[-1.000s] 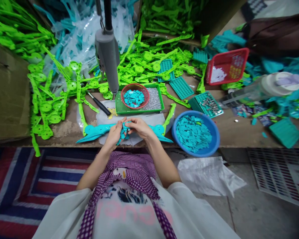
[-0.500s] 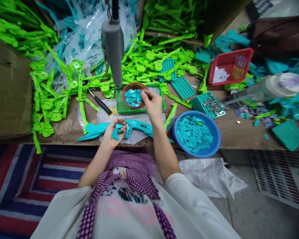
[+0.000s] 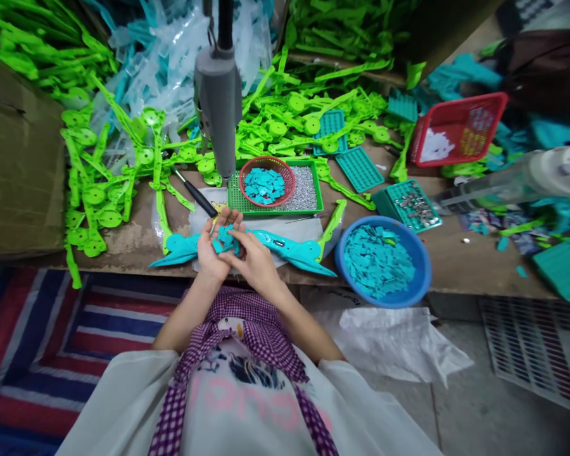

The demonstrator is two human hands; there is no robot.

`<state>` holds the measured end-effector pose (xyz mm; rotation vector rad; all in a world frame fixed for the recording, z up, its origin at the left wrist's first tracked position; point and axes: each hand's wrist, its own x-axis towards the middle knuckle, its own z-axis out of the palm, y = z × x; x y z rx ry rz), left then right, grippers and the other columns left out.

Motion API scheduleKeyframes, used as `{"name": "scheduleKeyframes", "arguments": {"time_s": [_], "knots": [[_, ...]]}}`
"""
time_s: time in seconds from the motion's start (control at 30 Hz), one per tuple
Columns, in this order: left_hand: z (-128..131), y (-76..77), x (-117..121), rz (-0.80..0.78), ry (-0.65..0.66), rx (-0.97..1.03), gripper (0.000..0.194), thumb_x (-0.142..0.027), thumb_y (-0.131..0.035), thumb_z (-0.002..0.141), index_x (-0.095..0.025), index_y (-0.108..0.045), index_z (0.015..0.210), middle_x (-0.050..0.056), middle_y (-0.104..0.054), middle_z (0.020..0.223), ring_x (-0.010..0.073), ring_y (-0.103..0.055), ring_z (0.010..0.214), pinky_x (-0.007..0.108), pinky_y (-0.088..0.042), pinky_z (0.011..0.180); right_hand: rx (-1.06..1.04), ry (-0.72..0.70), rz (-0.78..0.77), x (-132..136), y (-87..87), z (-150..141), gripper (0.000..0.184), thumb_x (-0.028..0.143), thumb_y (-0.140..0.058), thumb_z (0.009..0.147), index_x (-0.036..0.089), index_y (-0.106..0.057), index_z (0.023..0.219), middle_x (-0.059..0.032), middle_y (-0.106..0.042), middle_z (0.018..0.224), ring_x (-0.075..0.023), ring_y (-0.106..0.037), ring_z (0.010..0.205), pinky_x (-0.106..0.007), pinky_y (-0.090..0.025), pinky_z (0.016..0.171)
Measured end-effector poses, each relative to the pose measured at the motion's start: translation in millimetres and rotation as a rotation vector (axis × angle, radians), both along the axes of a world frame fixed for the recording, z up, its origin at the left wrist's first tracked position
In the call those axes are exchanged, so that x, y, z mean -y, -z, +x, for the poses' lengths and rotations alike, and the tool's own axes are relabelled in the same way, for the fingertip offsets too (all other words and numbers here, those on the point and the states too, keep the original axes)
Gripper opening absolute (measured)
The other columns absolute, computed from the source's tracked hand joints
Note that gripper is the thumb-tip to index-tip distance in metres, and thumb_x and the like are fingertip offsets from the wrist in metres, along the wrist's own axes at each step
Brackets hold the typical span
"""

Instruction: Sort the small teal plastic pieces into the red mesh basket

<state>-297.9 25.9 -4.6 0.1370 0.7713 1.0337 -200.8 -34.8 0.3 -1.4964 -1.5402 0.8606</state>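
My left hand (image 3: 209, 258) is cupped palm up around several small turquoise plastic pieces (image 3: 225, 240). Over that palm, my right hand (image 3: 255, 261) has thumb and fingers together at the pieces; what lies between its fingertips is mostly hidden. Both hands are above a long, bow-shaped turquoise plastic part (image 3: 297, 249), which lies across the table's front edge on a pale cloth. Just beyond it, a round red basket (image 3: 291, 180) with more turquoise pieces stands in a green tray (image 3: 317, 210). Small silvery bits fill the tray's right side.
A grey power screwdriver (image 3: 221, 107) hangs above the tray. A blue basin (image 3: 425, 269) of turquoise pieces stands at right, near stacked trays of metal parts (image 3: 413, 204) and a red basket (image 3: 491, 136). Lime-green parts (image 3: 95, 193) pile up behind; a black-handled tool (image 3: 202, 197) lies left.
My right hand has come back from the red basket, down and left, to the pieces in my left palm. The view has shifted slightly.
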Motion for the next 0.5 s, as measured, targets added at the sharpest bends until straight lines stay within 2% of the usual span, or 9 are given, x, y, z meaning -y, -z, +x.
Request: {"name": "scheduleKeyframes", "arguments": {"time_s": [0.1,0.2,0.33,0.5], "knots": [[3,0.9,3,0.036,-0.032,-0.01,0.035,-0.031,-0.038,0.095,-0.019,-0.07,0.104,0.007,-0.07,0.114,0.0207,-0.056,0.126,0.037,-0.046,0.107,-0.044,0.017,-0.014,-3,7.0,2,0.03,0.027,-0.062,0.088,0.024,-0.065,0.118,-0.0077,-0.068,0.105,-0.0208,-0.063,0.092,-0.039,-0.052,0.087],[6,1.0,3,0.028,-0.071,-0.029,0.028,-0.024,-0.043,0.092,-0.021,-0.071,0.094,0.004,-0.071,0.106,0.0166,-0.062,0.115,0.031,-0.05,0.101,-0.08,0.052,-0.032,-7,9.0,6,0.025,0.028,-0.062,0.088,0.027,-0.069,0.111,-0.0064,-0.069,0.103,-0.0209,-0.063,0.089,-0.038,-0.051,0.086],[6,-0.2,1,0.003,-0.094,-0.046,0.023,-0.022,-0.047,0.089,-0.02,-0.07,0.089,0.004,-0.072,0.1,0.0158,-0.065,0.109,0.03,-0.053,0.096,-0.19,0.151,-0.088,-10,7.9,6,0.022,0.031,-0.067,0.082,0.027,-0.073,0.103,-0.005,-0.072,0.099,-0.0193,-0.061,0.078,-0.035,-0.05,0.078],[3,0.3,-2,-0.101,-0.079,-0.037,0.023,-0.019,-0.046,0.088,-0.017,-0.069,0.085,0.005,-0.073,0.09,0.016,-0.067,0.103,0.028,-0.055,0.089,-0.392,0.197,-0.135,-15,4.9,10,0.024,0.037,-0.069,0.08,0.026,-0.074,0.1,-0.0037,-0.073,0.097,-0.0181,-0.062,0.077,-0.033,-0.049,0.074]]}}
